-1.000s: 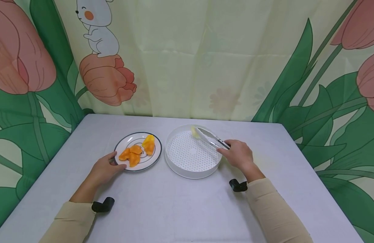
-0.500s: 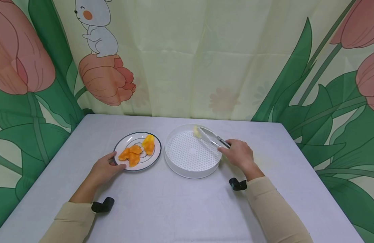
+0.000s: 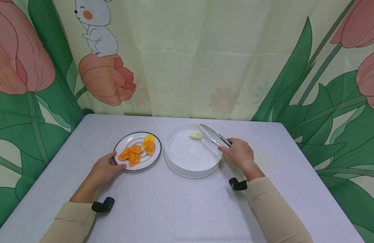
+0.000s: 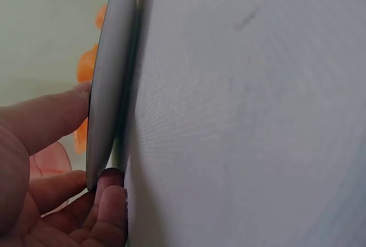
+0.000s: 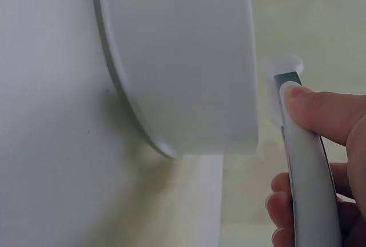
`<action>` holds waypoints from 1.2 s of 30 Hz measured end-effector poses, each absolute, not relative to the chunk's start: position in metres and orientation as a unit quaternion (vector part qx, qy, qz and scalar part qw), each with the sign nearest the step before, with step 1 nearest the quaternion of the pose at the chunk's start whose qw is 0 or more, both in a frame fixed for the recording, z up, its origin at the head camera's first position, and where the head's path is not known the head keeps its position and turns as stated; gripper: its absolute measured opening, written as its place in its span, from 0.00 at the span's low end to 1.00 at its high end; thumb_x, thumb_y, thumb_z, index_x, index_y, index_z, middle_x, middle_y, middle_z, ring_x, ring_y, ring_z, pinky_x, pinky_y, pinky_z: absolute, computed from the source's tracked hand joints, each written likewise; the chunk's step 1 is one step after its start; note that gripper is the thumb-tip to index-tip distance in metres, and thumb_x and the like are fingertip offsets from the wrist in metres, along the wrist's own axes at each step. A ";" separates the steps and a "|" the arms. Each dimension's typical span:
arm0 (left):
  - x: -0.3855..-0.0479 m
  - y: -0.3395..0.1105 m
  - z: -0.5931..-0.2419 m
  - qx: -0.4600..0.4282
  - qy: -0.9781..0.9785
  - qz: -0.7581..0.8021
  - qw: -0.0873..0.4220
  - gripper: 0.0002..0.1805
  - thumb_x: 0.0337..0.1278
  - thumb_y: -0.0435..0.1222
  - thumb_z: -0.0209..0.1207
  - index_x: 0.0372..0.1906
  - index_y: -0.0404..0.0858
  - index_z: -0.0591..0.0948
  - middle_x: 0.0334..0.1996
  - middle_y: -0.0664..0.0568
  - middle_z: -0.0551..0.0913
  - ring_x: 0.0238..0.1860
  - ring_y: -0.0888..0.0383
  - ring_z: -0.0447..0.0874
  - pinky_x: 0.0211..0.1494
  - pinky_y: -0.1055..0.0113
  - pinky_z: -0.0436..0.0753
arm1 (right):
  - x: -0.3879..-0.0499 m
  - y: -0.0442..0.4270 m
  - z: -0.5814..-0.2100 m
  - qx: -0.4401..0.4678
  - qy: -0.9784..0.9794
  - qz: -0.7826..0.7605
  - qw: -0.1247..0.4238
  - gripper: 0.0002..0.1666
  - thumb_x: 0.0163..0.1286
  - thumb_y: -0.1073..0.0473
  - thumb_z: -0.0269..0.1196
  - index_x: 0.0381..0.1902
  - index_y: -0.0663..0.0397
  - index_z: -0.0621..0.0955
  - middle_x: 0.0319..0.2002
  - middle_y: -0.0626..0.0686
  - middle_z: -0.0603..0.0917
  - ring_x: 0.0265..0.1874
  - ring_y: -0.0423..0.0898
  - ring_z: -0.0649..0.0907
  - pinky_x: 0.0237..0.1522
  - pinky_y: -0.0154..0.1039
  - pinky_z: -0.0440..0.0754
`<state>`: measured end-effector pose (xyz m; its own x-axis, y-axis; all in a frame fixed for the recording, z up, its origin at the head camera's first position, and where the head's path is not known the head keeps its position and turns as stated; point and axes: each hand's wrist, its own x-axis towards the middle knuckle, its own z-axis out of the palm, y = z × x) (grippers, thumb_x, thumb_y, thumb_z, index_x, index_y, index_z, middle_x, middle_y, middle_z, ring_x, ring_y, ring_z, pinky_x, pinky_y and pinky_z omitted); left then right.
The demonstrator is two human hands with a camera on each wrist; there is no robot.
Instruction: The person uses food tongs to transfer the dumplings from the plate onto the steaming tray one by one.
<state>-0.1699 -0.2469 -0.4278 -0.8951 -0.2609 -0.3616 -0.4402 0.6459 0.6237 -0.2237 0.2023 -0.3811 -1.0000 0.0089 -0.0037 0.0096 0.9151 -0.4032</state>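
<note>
The left hand [image 3: 105, 170] grips the left rim of a white plate [image 3: 149, 164] with a dark edge; in the left wrist view its thumb lies over the rim and fingers are beneath. Several orange pieces [image 3: 134, 158] and a yellow-orange one [image 3: 149, 144] lie on the plate. The right hand [image 3: 239, 154] holds metal tongs [image 3: 218, 136], their tips apart over the back right of a round white perforated tray [image 3: 187, 170]. A pale yellow piece [image 3: 195, 135] lies in the tray, left of the tips. In the right wrist view the thumb presses on the tongs' handle [image 5: 311, 172].
Plate and tray stand side by side on a white-covered table [image 3: 162, 209]. Behind the table hangs a pale curtain [image 3: 175, 67] printed with tulips and a white animal. Each wrist carries a black device, the left one [image 3: 103, 205] and the right one [image 3: 238, 184].
The tongs have spread and moved off the pale yellow piece, which now lies in the tray. The left hand and the plate have stayed in place.
</note>
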 end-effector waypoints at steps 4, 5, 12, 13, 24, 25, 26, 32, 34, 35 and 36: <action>-0.169 -0.246 -0.426 -0.195 0.899 0.373 0.121 0.51 0.61 0.47 0.67 0.78 0.31 0.52 0.64 0.25 0.66 0.59 0.34 0.65 0.63 0.44 0.75 | -0.221 0.200 -0.378 -0.010 0.977 -0.212 -0.012 0.37 0.67 0.40 0.63 0.64 0.60 0.78 0.54 0.62 0.83 0.44 0.57 0.79 0.40 0.49 0.76; -0.169 -0.246 -0.426 -0.195 0.899 0.374 0.120 0.51 0.61 0.47 0.67 0.78 0.31 0.52 0.64 0.25 0.66 0.59 0.34 0.65 0.63 0.44 0.75 | -0.221 0.199 -0.377 -0.014 0.977 -0.214 -0.014 0.37 0.67 0.40 0.63 0.64 0.60 0.78 0.54 0.62 0.83 0.44 0.57 0.79 0.40 0.49 0.76; -0.170 -0.247 -0.427 -0.194 0.899 0.375 0.119 0.51 0.61 0.47 0.67 0.78 0.31 0.52 0.63 0.25 0.67 0.58 0.34 0.66 0.63 0.44 0.75 | -0.215 0.188 -0.368 -0.038 0.973 -0.227 -0.011 0.39 0.65 0.39 0.65 0.65 0.59 0.77 0.57 0.62 0.82 0.48 0.57 0.79 0.42 0.50 0.77; -0.170 -0.247 -0.427 -0.194 0.899 0.374 0.119 0.51 0.61 0.47 0.67 0.78 0.31 0.52 0.62 0.26 0.67 0.58 0.34 0.66 0.63 0.44 0.76 | -0.213 0.186 -0.368 -0.043 0.973 -0.228 -0.010 0.40 0.64 0.39 0.66 0.65 0.59 0.78 0.57 0.61 0.82 0.48 0.57 0.79 0.43 0.50 0.77; -0.169 -0.246 -0.426 -0.193 0.898 0.376 0.124 0.51 0.61 0.46 0.67 0.78 0.31 0.51 0.63 0.25 0.66 0.59 0.34 0.65 0.64 0.44 0.75 | -0.198 0.149 -0.368 -0.093 0.965 -0.246 0.003 0.40 0.61 0.38 0.69 0.63 0.58 0.80 0.56 0.57 0.83 0.47 0.53 0.80 0.41 0.47 0.79; -0.169 -0.246 -0.426 -0.193 0.898 0.376 0.124 0.51 0.61 0.46 0.67 0.78 0.31 0.51 0.63 0.25 0.66 0.59 0.34 0.65 0.64 0.44 0.74 | -0.197 0.146 -0.368 -0.096 0.965 -0.244 0.004 0.40 0.61 0.38 0.69 0.63 0.57 0.80 0.55 0.56 0.83 0.47 0.53 0.80 0.41 0.46 0.78; -0.169 -0.246 -0.426 -0.193 0.898 0.376 0.123 0.51 0.61 0.46 0.67 0.78 0.31 0.51 0.63 0.25 0.66 0.59 0.34 0.65 0.64 0.43 0.74 | -0.195 0.142 -0.368 -0.100 0.965 -0.241 0.004 0.39 0.60 0.38 0.70 0.63 0.57 0.80 0.55 0.56 0.84 0.46 0.52 0.80 0.40 0.46 0.78; -0.169 -0.247 -0.425 -0.192 0.898 0.376 0.124 0.50 0.61 0.46 0.66 0.78 0.31 0.51 0.64 0.25 0.64 0.59 0.34 0.64 0.65 0.43 0.73 | -0.189 0.118 -0.368 -0.144 0.963 -0.228 0.006 0.38 0.59 0.39 0.71 0.61 0.55 0.82 0.50 0.53 0.85 0.41 0.49 0.81 0.36 0.44 0.78; -0.169 -0.247 -0.425 -0.191 0.898 0.376 0.125 0.50 0.62 0.46 0.66 0.78 0.30 0.52 0.64 0.25 0.65 0.58 0.34 0.65 0.65 0.43 0.74 | -0.187 0.110 -0.367 -0.159 0.961 -0.226 0.011 0.37 0.59 0.39 0.71 0.60 0.54 0.82 0.49 0.51 0.86 0.40 0.47 0.81 0.36 0.43 0.78; -0.169 -0.247 -0.425 -0.190 0.898 0.376 0.125 0.50 0.62 0.46 0.66 0.78 0.30 0.52 0.63 0.25 0.66 0.58 0.34 0.65 0.64 0.44 0.74 | -0.187 0.106 -0.367 -0.165 0.960 -0.225 0.013 0.37 0.58 0.39 0.71 0.60 0.53 0.82 0.49 0.51 0.86 0.39 0.47 0.81 0.36 0.43 0.79; -0.169 -0.247 -0.425 -0.189 0.898 0.376 0.126 0.50 0.62 0.46 0.66 0.78 0.30 0.52 0.62 0.25 0.66 0.57 0.34 0.66 0.64 0.44 0.74 | -0.187 0.103 -0.367 -0.173 0.959 -0.222 0.016 0.37 0.58 0.39 0.71 0.60 0.53 0.83 0.48 0.51 0.86 0.39 0.46 0.81 0.35 0.43 0.78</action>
